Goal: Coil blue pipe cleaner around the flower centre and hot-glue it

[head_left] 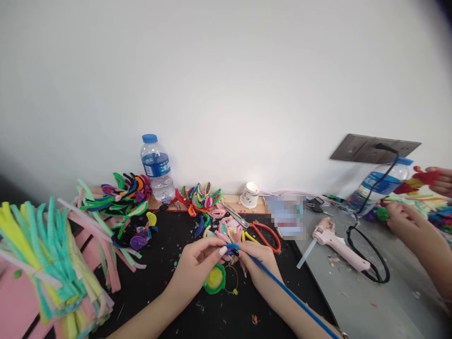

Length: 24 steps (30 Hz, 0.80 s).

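My left hand (205, 263) and my right hand (259, 266) meet over the black mat, thumbs and fingers pinched on the bent end of a blue pipe cleaner (282, 287). Its long tail runs from between my fingers down across my right forearm to the bottom edge. A small dark tip shows between the two thumbs. Just below my hands lies a round green and yellow piece (214, 278), beside a thin wire ring (231, 280). Behind them sit pink and yellow pipe-cleaner loops (229, 230) and red-handled scissors (263, 235).
Pipe-cleaner bundles (60, 263) fill the left. A water bottle (157, 169) and paper cup (249, 195) stand by the wall. Right of the mat lie a corded pink glue gun (341, 247) and keys (316, 205). Another person's hands hold red pieces at far right.
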{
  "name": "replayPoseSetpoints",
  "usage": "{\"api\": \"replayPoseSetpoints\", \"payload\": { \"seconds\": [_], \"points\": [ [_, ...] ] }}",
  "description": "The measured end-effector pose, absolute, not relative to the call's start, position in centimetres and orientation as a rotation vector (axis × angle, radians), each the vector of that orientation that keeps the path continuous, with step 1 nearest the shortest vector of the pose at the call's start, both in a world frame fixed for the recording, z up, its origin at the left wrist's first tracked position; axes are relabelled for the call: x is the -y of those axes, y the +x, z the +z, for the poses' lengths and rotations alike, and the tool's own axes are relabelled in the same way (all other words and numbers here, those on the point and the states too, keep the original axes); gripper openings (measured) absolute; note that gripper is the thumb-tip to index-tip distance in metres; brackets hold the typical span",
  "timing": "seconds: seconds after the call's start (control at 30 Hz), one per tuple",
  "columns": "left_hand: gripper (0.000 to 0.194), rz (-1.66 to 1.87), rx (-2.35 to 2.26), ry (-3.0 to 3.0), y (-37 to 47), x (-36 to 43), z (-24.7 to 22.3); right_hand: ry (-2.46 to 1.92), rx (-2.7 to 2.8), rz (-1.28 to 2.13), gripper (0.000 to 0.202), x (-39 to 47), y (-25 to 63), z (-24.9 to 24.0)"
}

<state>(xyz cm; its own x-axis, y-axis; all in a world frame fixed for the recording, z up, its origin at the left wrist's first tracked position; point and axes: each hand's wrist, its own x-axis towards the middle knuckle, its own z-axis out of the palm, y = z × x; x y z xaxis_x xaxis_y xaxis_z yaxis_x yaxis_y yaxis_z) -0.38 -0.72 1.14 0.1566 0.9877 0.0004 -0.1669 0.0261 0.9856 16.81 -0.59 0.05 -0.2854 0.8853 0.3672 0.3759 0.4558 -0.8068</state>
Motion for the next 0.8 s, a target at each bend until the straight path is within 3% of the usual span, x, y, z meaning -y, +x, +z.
{"api": "replayPoseSetpoints", "payload": {
  "seconds": [0.8],
  "points": [
    [0.018, 1.043, -0.945, 1.005, -0.45, 0.04, 0.87, -1.062, 1.901, 0.780, 0.026, 0.17, 17.06, 0.27]
  ]
}}
